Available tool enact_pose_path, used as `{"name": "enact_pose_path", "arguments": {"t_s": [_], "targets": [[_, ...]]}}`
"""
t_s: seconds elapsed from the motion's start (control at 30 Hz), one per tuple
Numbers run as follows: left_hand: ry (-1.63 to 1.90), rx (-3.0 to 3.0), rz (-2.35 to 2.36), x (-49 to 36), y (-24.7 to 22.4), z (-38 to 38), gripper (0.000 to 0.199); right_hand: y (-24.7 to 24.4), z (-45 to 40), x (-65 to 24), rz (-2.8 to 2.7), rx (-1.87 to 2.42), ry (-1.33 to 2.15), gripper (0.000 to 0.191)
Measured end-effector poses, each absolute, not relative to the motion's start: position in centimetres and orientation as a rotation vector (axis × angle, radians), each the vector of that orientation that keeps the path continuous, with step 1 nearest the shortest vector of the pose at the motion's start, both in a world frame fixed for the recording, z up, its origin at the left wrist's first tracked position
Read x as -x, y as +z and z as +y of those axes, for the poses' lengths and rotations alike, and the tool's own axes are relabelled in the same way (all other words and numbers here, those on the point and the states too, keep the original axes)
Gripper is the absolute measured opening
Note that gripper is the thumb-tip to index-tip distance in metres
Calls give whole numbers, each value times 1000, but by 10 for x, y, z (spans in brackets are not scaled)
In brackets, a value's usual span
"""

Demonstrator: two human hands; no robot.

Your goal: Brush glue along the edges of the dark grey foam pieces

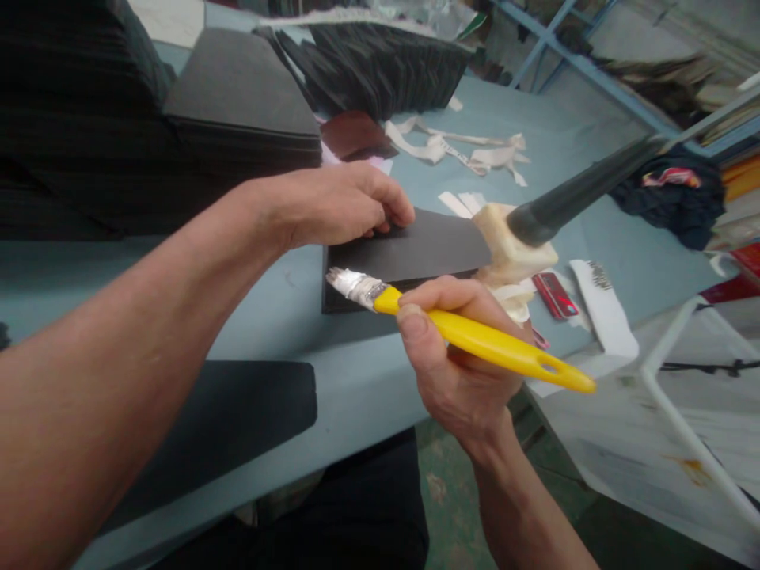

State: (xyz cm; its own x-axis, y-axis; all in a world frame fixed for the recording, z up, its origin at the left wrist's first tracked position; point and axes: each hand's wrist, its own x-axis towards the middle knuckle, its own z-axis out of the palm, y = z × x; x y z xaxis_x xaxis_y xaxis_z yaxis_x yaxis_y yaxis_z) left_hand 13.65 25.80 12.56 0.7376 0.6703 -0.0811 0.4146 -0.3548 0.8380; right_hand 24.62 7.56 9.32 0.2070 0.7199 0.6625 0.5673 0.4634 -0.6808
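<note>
My right hand (460,348) is closed around the yellow handle of a flat paintbrush (487,336). White paste coats the bristles, which point left over the near left edge of a stack of black sheets (338,302). At the far edge of the top black sheet (433,241), my left hand (350,202) is closed, its curled fingers pressed against the sheet. Part of its grip is hidden underneath. Beside the stack's right end stands a pale block (495,241) with a dark tube-like part (582,190) rising from it.
Tall stacks of black pieces (249,87) stand at the left and back of the blue-grey table (356,356). Another black piece (237,427) lies near the front edge. White strips (457,149), a red box (555,295) and a dark cloth bundle (670,194) are farther right.
</note>
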Motion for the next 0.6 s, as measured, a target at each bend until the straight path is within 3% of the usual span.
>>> {"name": "enact_pose_path", "arguments": {"t_s": [0.6], "targets": [[397,-1968,867,-137,128,250,43,96,79,-253,-1489,1244,169,8]]}}
